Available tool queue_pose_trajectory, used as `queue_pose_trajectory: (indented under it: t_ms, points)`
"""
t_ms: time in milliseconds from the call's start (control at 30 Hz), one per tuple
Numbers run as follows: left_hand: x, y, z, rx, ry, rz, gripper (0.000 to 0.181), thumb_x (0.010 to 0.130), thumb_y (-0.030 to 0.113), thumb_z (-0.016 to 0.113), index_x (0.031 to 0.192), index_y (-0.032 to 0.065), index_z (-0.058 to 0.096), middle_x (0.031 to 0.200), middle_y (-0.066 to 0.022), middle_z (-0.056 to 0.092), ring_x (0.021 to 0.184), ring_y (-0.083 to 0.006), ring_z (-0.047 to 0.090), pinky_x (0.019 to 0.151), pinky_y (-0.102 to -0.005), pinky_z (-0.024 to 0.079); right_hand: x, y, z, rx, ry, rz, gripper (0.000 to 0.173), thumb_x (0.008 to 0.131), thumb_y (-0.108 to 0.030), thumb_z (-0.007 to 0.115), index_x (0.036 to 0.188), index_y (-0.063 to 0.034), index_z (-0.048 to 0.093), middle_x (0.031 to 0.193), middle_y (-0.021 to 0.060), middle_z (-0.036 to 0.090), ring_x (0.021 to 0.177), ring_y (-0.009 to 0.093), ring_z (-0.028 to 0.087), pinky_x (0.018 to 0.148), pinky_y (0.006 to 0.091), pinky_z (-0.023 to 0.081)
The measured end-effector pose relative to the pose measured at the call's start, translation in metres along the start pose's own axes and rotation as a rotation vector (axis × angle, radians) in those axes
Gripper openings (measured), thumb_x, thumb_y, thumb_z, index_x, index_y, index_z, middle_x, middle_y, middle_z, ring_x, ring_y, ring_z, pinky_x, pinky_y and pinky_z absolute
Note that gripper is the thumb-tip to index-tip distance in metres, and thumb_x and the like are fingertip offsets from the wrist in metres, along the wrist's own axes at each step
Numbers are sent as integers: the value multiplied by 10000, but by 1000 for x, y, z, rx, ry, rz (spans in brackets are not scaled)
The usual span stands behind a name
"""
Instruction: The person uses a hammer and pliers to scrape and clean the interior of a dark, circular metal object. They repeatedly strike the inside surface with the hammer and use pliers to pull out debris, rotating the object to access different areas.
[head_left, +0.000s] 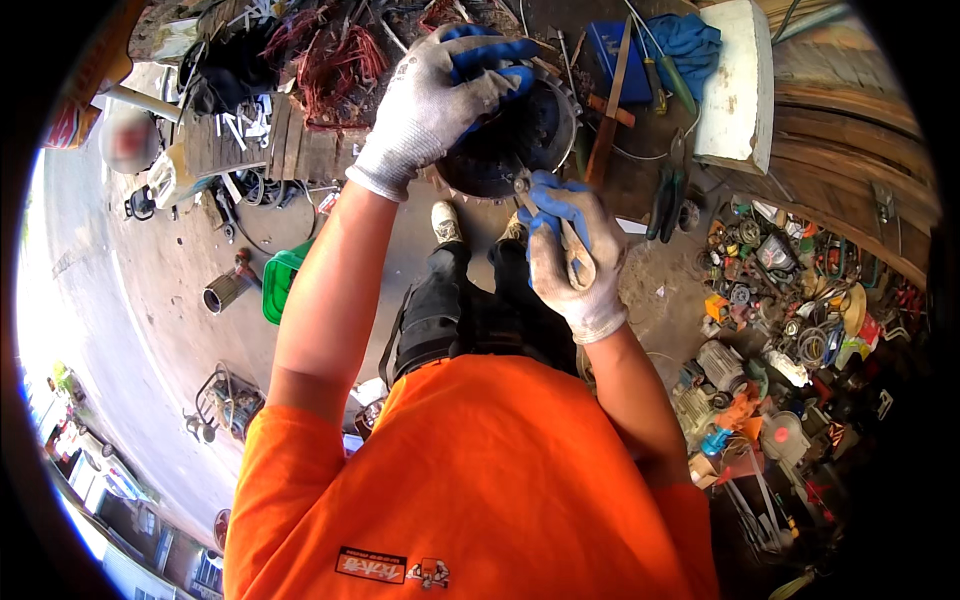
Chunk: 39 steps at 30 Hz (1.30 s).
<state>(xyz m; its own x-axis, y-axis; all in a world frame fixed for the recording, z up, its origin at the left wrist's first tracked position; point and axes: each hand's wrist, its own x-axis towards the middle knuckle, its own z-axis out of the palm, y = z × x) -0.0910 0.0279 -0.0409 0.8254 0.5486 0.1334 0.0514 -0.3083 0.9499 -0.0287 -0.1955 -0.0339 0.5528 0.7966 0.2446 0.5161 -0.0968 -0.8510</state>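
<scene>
My left hand (442, 97), in a white knit glove with blue coating, reaches over a round dark metal housing (559, 142) on the workbench. Its fingers bend over the housing's upper left part; what the fingertips touch is hidden. My right hand (577, 247), in a matching glove, is closed around the handles of metal pliers or cutters (576, 251). The tool's head lies at the lower edge of the housing, and whether it touches the housing cannot be told.
Red wire strands (337, 67) lie at the bench's upper left. Right of the housing are a file (611, 97), a green-handled screwdriver (679, 86), dark-handled pliers (667, 187), a blue cloth (682, 49) and a white block (739, 90). A green bin (279, 289) and piled motor parts (724, 367) stand on the floor.
</scene>
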Motion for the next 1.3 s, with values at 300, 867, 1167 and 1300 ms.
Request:
queue_pose_trajectory:
  t_ms: [300,867,1167,1300]
  points:
    - [3,-1,10,134,-87,105,395,837,51,683,1227,76,742,1161,-102,699,1023,-213,674,929,-345,546,28,-9,-25,-389,-499,-120,257,855,-80,664,1109,-44,654,1096,181,675,930,378,703,843,417,585]
    - [18,3,22,246,-61,-40,353,897,328,752,1206,157,759,1152,-112,725,1010,-291,716,895,-387,557,24,-28,-77,-461,-639,-210,582,836,-90,716,1406,-120,603,1335,164,615,1159,373,635,995,452,524]
    - [14,3,20,256,-37,11,361,879,338,748,1202,178,764,1204,-138,690,1071,-336,688,947,-417,538,42,-19,-56,-594,-702,-178,551,833,-94,700,1375,-146,617,1242,157,656,1066,358,660,912,449,550]
    - [15,0,25,249,0,45,401,856,428,704,1142,159,788,1041,-133,755,981,-312,725,954,-418,538,27,-10,-44,-485,-526,-46,552,826,-52,687,1367,-147,623,1175,180,692,1018,396,678,898,449,562]
